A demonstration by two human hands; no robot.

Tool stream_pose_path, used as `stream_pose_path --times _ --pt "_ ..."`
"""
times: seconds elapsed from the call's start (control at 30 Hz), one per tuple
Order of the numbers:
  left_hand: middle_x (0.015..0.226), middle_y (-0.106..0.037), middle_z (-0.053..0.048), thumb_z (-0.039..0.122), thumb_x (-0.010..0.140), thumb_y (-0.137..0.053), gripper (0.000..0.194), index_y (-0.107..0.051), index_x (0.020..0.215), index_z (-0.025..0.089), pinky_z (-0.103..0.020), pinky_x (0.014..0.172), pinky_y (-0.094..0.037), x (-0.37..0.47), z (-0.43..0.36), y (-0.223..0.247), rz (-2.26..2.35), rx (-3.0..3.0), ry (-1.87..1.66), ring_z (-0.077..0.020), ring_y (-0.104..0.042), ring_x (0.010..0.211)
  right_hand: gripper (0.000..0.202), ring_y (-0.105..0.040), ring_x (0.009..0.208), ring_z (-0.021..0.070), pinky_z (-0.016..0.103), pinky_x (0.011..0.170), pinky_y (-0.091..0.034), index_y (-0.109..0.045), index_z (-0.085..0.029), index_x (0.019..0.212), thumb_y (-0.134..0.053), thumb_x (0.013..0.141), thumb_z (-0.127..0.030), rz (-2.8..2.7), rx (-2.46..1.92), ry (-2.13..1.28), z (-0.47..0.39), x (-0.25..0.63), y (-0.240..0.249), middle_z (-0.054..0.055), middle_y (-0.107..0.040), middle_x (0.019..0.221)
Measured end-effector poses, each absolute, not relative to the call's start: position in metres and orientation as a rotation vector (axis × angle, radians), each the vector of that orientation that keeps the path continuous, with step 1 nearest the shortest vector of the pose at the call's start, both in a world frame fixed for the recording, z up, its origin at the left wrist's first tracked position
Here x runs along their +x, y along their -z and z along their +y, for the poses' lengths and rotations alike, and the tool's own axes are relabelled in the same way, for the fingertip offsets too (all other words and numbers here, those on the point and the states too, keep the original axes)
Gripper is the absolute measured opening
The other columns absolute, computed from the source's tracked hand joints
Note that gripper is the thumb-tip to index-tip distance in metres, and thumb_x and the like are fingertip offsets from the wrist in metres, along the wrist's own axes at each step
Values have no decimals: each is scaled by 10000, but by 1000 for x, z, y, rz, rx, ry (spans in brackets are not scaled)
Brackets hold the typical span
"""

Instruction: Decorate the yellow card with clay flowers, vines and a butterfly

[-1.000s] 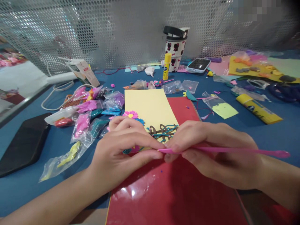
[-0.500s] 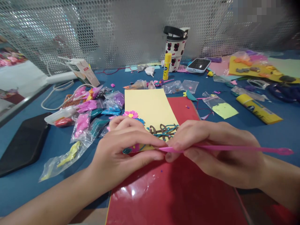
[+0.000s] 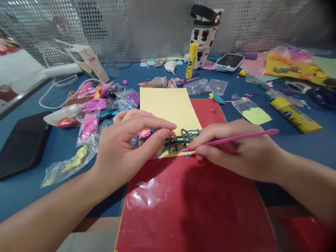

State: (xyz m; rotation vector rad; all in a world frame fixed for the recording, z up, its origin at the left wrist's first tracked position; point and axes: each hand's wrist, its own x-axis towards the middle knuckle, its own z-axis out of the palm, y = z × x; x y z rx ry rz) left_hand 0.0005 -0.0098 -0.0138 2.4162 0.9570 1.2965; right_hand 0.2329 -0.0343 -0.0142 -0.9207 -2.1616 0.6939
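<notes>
The left forearm [image 3: 57, 203] is extended inward from the lower left. The left hand [image 3: 120, 147] is arched, and its index finger [image 3: 149, 122] and thumb [image 3: 152, 144] are brought near at the tips. The right forearm [image 3: 307, 185] is reached in from the right; the right hand [image 3: 241, 150] is curled into a pen-like pinch.

The yellow paper [image 3: 168, 105] looks matt, the red folder [image 3: 210, 210] glossy plastic, the pink stick [image 3: 244, 137] smooth plastic, the perforated screen [image 3: 147, 35] metal, the blue surface [image 3: 18, 199] matt.
</notes>
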Motion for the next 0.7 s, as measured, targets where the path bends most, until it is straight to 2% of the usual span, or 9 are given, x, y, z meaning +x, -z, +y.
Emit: stream_pose_path --times 0.13,0.23,0.5,0.7 --pt "891 -734 65 283 902 -601 97 -688 921 323 -312 740 -465 1 -11 14 1060 2391 -1285 -151 -658 821 139 -704 813 93 162 711 -527 -690 -206 936 -560 901 -172 -2324 -913 -683 -40 227 20 -13 -755 911" --pt "892 -731 58 297 905 -593 89 -680 915 310 -304 742 -474 3 -13 15 1079 2372 -1285 -155 -663 815 154 -706 847 89 158 779 -533 -690 -193 954 -558 893 -143 -2346 -908 -606 -44 224 22 -3 -758 939" --pt "860 -710 59 263 897 -598 86 -681 897 288 -326 852 -477 4 -11 14 1118 2427 -1276 -149 -662 797 194 -714 821 107 189 763 -563 -676 -222 995 -556 885 -117 -2434 -926 -518 -46 222 24 -4 -758 971" --pt "886 -701 96 215 912 -574 103 -667 902 259 -307 889 -445 3 -10 14 1048 2450 -1248 -111 -650 812 192 -715 792 110 181 747 -563 -678 -205 1014 -565 883 -123 -2452 -951 -499 -47 222 24 5 -759 933"
